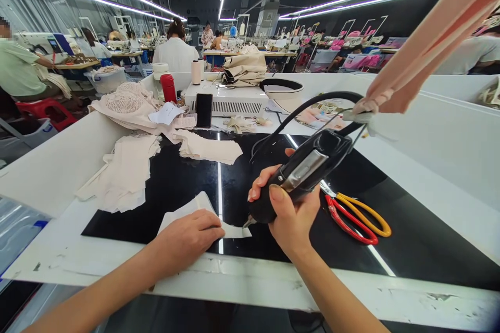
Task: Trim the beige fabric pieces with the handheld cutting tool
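Note:
My left hand [191,237] lies on a small cream fabric piece [201,205], pressing it to the black glossy board [187,177], fingers together. My right hand [291,208] is wrapped round a black handheld tool [308,164] with a metal plate on its side. The tool's pointed metal tip touches or nearly touches the right end of the fabric piece. A thick black cable and a pink cloth strip [425,52] run up from the tool's rear. Red and yellow handled scissors [353,218] lie right of my right hand.
Cream fabric pieces [127,169] are piled at the left, another stack [209,147] beside them. Behind stand a phone [204,110], a red bottle [168,87] and a white box [228,100]. White side walls [449,130] border the table. People sit at sewing machines beyond.

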A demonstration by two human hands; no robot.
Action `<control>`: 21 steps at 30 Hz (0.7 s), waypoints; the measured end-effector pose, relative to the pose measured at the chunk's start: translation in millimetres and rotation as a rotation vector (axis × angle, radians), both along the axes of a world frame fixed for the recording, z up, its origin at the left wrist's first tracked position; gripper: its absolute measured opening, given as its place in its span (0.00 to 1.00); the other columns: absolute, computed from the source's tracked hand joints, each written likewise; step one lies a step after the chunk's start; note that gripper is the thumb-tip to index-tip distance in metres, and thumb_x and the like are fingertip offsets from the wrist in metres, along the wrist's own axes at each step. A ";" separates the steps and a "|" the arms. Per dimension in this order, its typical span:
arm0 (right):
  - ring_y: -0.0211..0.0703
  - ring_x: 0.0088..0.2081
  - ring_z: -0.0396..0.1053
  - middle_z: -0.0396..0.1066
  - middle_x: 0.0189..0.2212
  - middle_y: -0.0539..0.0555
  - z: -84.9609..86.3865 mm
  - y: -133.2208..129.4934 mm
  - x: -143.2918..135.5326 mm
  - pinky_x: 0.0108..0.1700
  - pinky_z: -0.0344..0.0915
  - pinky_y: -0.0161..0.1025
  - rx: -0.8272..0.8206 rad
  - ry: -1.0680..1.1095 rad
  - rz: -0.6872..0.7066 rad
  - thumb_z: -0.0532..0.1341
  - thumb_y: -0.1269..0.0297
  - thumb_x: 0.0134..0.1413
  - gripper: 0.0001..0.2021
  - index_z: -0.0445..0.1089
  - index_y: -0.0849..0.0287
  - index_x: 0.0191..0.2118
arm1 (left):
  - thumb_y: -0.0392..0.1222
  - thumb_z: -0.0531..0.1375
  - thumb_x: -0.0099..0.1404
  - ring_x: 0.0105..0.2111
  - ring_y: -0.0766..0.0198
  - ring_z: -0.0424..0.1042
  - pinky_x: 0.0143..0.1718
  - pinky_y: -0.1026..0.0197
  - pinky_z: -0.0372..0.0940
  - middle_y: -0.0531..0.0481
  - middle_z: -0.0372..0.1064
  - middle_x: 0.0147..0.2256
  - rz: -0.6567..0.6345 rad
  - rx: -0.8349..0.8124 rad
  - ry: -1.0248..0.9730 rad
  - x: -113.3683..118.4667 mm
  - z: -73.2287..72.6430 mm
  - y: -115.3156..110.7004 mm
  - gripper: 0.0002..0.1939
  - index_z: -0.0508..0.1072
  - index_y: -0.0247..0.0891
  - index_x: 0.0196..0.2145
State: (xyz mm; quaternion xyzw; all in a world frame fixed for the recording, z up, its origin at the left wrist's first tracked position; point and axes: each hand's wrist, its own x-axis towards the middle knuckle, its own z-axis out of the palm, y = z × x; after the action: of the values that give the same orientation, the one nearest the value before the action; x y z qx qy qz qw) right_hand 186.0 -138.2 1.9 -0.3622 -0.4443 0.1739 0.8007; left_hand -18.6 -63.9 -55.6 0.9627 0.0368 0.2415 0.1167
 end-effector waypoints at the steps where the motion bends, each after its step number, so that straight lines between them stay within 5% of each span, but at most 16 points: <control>1: 0.36 0.23 0.72 0.76 0.31 0.43 -0.2 1.8 1.3 0.26 0.74 0.36 0.004 -0.002 -0.007 0.74 0.58 0.60 0.18 0.68 0.49 0.50 | 0.30 0.53 0.81 0.45 0.57 0.79 0.45 0.59 0.78 0.45 0.78 0.45 0.000 -0.008 0.002 -0.8 2.2 -0.7 0.12 0.76 0.35 0.48; 14: 0.36 0.23 0.71 0.74 0.29 0.42 6.5 15.1 5.3 0.26 0.73 0.38 -0.006 0.003 -0.028 0.72 0.60 0.59 0.16 0.66 0.49 0.46 | 0.19 0.59 0.70 0.50 0.55 0.78 0.48 0.58 0.78 0.46 0.78 0.50 0.032 -0.048 0.227 -7.1 7.9 4.1 0.20 0.77 0.38 0.53; 21: 0.37 0.23 0.72 0.74 0.29 0.42 8.5 3.9 -4.0 0.26 0.73 0.37 -0.002 0.029 0.038 0.73 0.57 0.60 0.18 0.67 0.49 0.49 | 0.22 0.62 0.71 0.44 0.57 0.77 0.47 0.56 0.75 0.49 0.77 0.48 0.165 -0.070 0.458 5.5 33.2 -1.8 0.15 0.80 0.39 0.47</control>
State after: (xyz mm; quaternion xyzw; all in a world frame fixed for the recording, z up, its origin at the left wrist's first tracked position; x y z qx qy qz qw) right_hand 182.0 -134.3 10.4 -0.3521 -0.4394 0.1948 0.8031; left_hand -13.1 -65.8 -22.5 0.9814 0.1492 0.0244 0.1187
